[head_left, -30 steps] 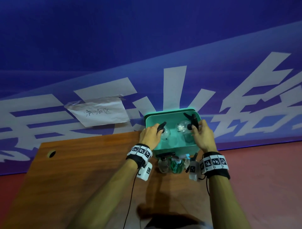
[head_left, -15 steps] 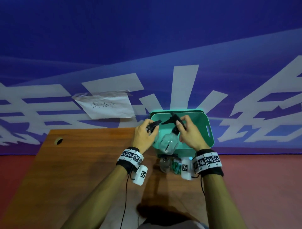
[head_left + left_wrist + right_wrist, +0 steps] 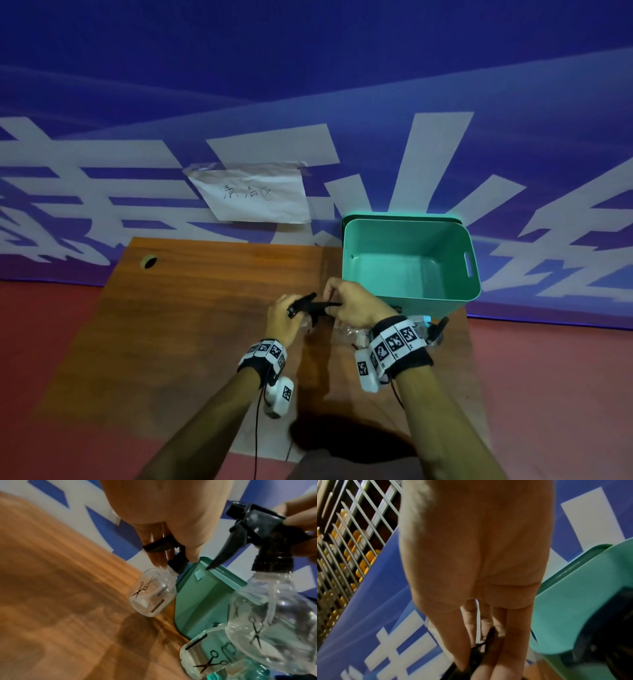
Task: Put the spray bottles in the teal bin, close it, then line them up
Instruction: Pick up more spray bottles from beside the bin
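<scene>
- Hands over the near right part of the wooden table (image 3: 191, 308), just in front of the teal bin (image 3: 407, 298).
- Left hand (image 3: 284, 322) curled round the black trigger head of a clear spray bottle (image 3: 152, 593), held above the tabletop beside the bin's left wall.
- Right hand (image 3: 356, 305) pinching the black trigger head of a second clear spray bottle (image 3: 274, 622); fingers (image 3: 298, 519) closed on the head's top, bottle hanging close to the bin's front corner.
- Both bottles printed with small black scissors marks; both outside the bin.
- More bottles (image 3: 424, 325) standing on the table just in front of the bin, partly hidden behind the right wrist; one with a greenish tint (image 3: 214, 660) seen low in the left wrist view. Exact count hard to tell.
- Bin open, nothing visible inside, set at the table's far right edge with a handle slot in its right wall; dark-edged lid (image 3: 400, 216) upright just behind it.
- White paper sheet (image 3: 253, 195) with handwriting taped to the blue banner (image 3: 308, 85) behind the table.
- Round cable hole (image 3: 149, 262) near the table's far left corner.
</scene>
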The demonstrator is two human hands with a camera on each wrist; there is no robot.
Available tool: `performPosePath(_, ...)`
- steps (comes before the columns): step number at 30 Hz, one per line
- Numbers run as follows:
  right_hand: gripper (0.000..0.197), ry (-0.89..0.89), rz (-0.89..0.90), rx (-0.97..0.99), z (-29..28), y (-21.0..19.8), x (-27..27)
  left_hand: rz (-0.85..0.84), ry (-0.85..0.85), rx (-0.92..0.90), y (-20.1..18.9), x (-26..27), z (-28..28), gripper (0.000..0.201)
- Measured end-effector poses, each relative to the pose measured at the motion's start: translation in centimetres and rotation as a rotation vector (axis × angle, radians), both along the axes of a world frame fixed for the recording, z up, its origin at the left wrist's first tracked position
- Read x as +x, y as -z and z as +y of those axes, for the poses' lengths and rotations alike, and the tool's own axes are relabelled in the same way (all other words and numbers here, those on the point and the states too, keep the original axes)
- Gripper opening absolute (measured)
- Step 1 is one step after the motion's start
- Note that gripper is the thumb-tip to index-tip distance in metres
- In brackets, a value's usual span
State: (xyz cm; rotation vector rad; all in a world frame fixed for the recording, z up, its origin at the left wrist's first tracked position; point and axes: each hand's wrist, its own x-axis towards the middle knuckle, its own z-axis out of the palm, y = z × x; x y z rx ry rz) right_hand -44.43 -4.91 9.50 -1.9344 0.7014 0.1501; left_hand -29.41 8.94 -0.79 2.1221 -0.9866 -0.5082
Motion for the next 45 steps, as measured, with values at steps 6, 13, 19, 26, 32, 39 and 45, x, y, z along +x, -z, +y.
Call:
performPosePath(6, 0.011, 0.020, 0.099, -0.045, 3.6, 6.0, 0.7, 0.147, -0.093, 0.113, 3.2, 0.2, 1.7, 0.019)
performPosePath(13, 0.028, -0.027, 0.161, -0.179, 5.5, 9.7, -0.5, 0.140, -0.055, 0.162, 5.3, 0.6, 3.4, 0.018)
performPosePath(19, 0.033, -0.004, 0.141, -0.278, 6.6, 10.4, -0.9, 0.097, 0.037, 0.263, 6.0, 0.9, 4.6, 0.011)
performPosePath(26, 0.040, 0.036, 0.077, -0.277, 7.0, 12.0, -2.4, 0.103, 0.075, 0.317, 6.5, 0.5, 4.9, 0.031)
performPosePath(32, 0.024, 0.110, 0.101, -0.236, 7.0, 12.2, -3.3, 0.101, 0.095, 0.311, 6.3, 0.2, 5.0, 0.027)
performPosePath(39, 0.028, 0.208, 0.096, -0.214, 7.2, 12.8, -4.2, 0.105, 0.083, 0.341, 6.2, 0.4, 5.0, 0.030)
performPosePath(45, 0.027, 0.283, 0.045, -0.282, 7.5, 13.6, -4.5, 0.102, 0.111, 0.366, 6.7, 0.1, 4.8, 0.031)
